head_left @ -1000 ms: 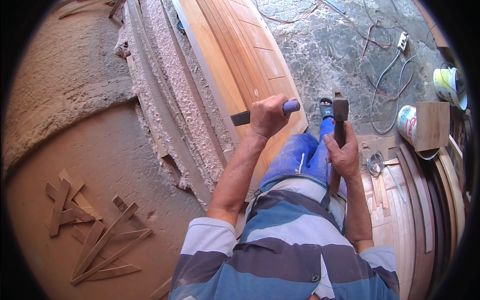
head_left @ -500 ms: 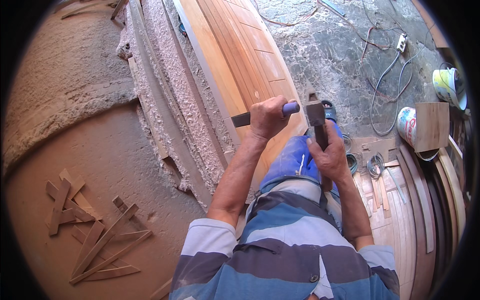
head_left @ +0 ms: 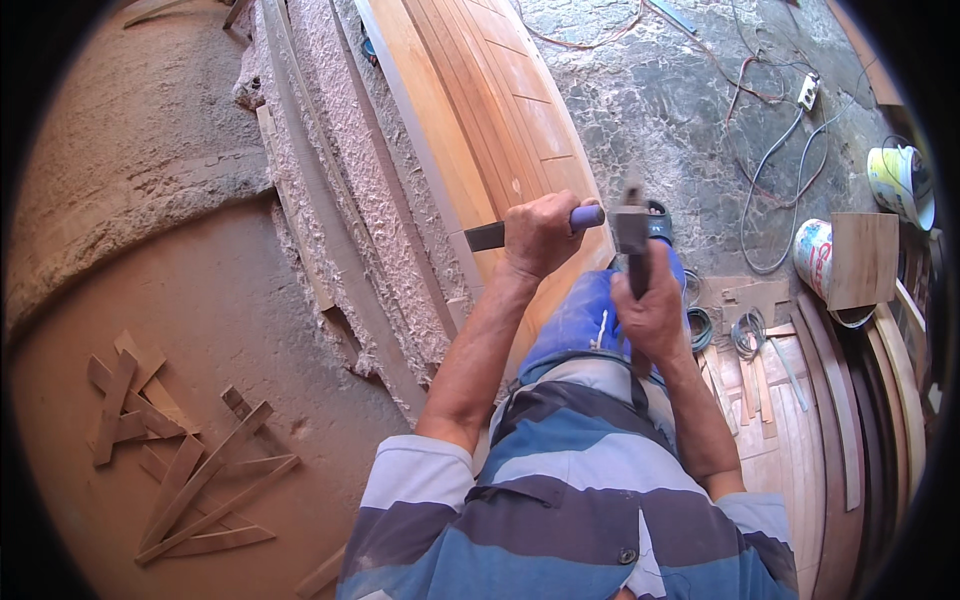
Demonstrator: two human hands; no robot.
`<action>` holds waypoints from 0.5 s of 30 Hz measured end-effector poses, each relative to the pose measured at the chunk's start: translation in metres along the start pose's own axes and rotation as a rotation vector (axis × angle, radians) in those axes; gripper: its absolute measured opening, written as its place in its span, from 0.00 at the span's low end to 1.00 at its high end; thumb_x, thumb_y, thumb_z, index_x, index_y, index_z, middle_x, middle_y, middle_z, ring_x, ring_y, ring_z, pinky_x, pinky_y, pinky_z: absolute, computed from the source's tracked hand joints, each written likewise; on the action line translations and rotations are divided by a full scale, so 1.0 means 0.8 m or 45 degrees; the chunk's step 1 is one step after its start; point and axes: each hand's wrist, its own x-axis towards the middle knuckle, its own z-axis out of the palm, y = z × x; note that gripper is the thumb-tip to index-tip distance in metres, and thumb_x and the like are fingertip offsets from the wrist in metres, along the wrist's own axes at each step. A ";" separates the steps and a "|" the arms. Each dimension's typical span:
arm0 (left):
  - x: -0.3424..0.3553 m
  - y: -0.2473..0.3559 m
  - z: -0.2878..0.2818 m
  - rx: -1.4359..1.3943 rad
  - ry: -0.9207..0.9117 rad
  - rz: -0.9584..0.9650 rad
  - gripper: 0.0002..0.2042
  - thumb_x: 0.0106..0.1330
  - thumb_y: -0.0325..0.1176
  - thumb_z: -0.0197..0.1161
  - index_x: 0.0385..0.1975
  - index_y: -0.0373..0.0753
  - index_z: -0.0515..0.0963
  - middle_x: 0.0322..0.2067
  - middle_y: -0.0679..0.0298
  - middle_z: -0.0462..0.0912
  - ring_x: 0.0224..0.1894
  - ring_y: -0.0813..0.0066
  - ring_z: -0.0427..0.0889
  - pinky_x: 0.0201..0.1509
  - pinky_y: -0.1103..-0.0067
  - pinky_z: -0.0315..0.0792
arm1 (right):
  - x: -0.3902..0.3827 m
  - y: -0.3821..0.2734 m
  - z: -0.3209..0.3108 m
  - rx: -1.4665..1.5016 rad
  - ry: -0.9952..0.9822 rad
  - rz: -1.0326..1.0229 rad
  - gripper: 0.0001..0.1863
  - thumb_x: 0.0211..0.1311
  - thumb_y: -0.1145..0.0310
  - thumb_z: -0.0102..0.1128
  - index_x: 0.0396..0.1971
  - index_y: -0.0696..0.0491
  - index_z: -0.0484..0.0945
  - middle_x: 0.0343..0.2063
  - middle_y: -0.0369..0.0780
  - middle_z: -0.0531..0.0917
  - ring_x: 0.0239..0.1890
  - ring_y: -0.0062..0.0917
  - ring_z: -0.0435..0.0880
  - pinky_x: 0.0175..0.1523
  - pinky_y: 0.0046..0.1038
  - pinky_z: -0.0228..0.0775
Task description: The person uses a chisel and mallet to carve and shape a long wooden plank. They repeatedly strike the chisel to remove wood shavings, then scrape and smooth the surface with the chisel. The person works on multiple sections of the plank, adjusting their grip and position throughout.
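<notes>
My left hand is closed around a chisel, held nearly level over the panelled wooden door. The chisel's flat dark blade sticks out to the left, over the door's edge. Its purple handle points right. Closed on a hammer's dark handle, my right hand is just above my blue-clad knee. The hammer's metal head, smeared by motion, is level with the chisel's handle end, a small gap away. Whether the blade's tip touches the wood, I cannot tell.
Rough dusty beams run along the door's left side. Thin wood offcuts lie at lower left. On the right are a power strip with cables, a white bucket beside a wooden board, and long curved strips.
The hammer has swung slightly, its head now blurred and its handle more upright, with my right hand a little further left. My left hand keeps its grip on the chisel.
</notes>
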 end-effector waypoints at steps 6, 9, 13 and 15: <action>-0.001 -0.001 0.005 0.014 -0.016 -0.027 0.16 0.65 0.44 0.69 0.21 0.43 0.76 0.18 0.60 0.79 0.21 0.59 0.83 0.23 0.67 0.74 | 0.007 0.001 -0.002 0.140 -0.007 0.109 0.22 0.61 0.74 0.60 0.56 0.53 0.68 0.24 0.46 0.77 0.24 0.38 0.80 0.33 0.36 0.73; -0.006 0.001 0.004 0.053 -0.031 -0.034 0.16 0.66 0.45 0.69 0.21 0.44 0.76 0.18 0.60 0.80 0.21 0.59 0.83 0.23 0.67 0.74 | 0.003 0.002 0.000 0.001 -0.003 0.026 0.24 0.61 0.73 0.61 0.57 0.53 0.68 0.24 0.46 0.76 0.25 0.35 0.81 0.33 0.36 0.73; 0.006 -0.005 0.003 0.004 -0.110 -0.044 0.16 0.66 0.43 0.68 0.20 0.43 0.74 0.17 0.59 0.79 0.20 0.57 0.83 0.23 0.65 0.76 | 0.001 0.007 -0.002 0.060 -0.189 0.189 0.23 0.61 0.73 0.62 0.56 0.54 0.70 0.24 0.44 0.76 0.25 0.30 0.80 0.34 0.35 0.73; 0.017 -0.009 0.004 0.062 0.037 -0.089 0.16 0.64 0.44 0.69 0.21 0.43 0.75 0.18 0.58 0.80 0.21 0.56 0.84 0.24 0.64 0.76 | 0.000 0.010 -0.006 0.114 -0.102 0.166 0.23 0.61 0.73 0.62 0.56 0.54 0.70 0.24 0.41 0.76 0.25 0.28 0.78 0.34 0.35 0.73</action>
